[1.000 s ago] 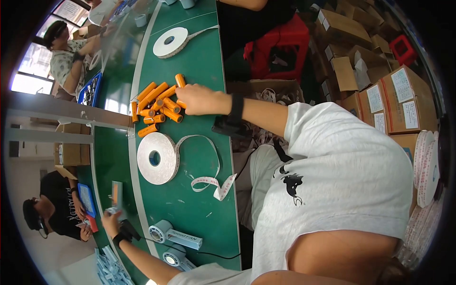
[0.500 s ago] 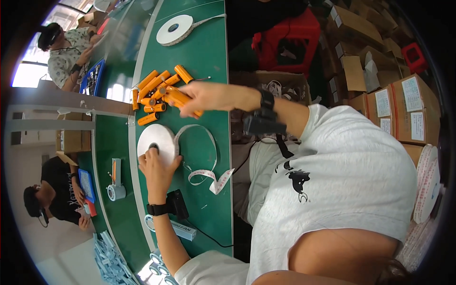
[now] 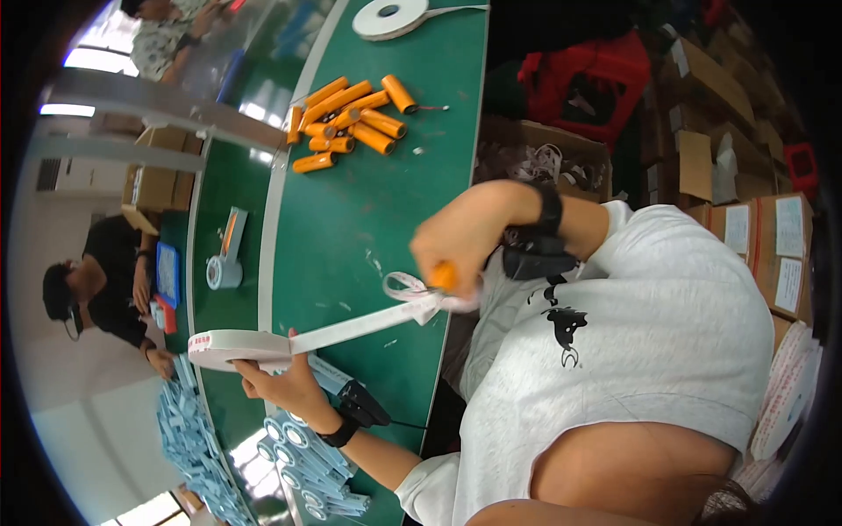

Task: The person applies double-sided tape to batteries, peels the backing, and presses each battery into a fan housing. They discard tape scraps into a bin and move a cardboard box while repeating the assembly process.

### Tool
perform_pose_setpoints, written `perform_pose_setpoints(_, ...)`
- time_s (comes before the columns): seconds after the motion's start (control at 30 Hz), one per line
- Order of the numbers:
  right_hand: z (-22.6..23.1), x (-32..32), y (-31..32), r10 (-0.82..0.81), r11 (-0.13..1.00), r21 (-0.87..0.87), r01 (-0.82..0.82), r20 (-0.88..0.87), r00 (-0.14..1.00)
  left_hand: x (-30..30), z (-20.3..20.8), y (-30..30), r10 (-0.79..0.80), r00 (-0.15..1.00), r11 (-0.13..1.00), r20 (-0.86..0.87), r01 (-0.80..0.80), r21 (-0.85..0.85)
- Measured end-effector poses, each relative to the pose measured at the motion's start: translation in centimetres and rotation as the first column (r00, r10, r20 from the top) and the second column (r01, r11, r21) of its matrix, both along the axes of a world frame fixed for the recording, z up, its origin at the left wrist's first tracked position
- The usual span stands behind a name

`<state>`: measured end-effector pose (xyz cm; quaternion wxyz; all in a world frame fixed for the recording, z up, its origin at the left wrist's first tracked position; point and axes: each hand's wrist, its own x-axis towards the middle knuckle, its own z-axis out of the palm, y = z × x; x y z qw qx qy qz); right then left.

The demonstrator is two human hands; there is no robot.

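Note:
My left hand (image 3: 294,390) grips a roll of white tape (image 3: 237,348) with red print, held on edge above the green table, a finger at its core. From the roll a strip of tape (image 3: 360,327) runs to the right, ending in loose curls at the table's edge. There my right hand (image 3: 469,235), somewhat blurred, closes around an orange cylindrical battery (image 3: 445,277), seen nearly end-on. The battery is right by the curled end of the strip; whether they touch I cannot tell. Several more orange batteries (image 3: 351,101) lie heaped on the table, some with short wires.
Another white roll (image 3: 390,16) lies at the top of the table. Pale blue handheld fans (image 3: 307,465) are clustered at the bottom. A tape dispenser (image 3: 226,272) stands on the far table, where a co-worker (image 3: 110,280) sits. Cartons (image 3: 776,237) and a red stool (image 3: 605,88) are at right.
My left hand has lifted the roll off the table and tipped it on edge, pulling the strip straighter. My right hand has brought a battery from the heap toward my body. The view has shifted.

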<state>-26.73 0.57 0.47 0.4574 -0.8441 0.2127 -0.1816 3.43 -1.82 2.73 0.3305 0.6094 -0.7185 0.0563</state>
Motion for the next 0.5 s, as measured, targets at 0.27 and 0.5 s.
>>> perform_pose_setpoints(0.27,4.1,6.0,-3.2,-0.546,0.837,0.405,0.368,0.571,0.613,0.0,-1.3,1.4,0.098,0.984,0.995,-0.147,-0.099,-0.001)
perform_pose_setpoints(0.5,3.5,13.6,-6.3,-0.539,0.842,0.308,0.443,0.485,0.688,-2.0,-0.9,1.6,0.047,0.978,0.993,0.204,-0.024,-0.113)
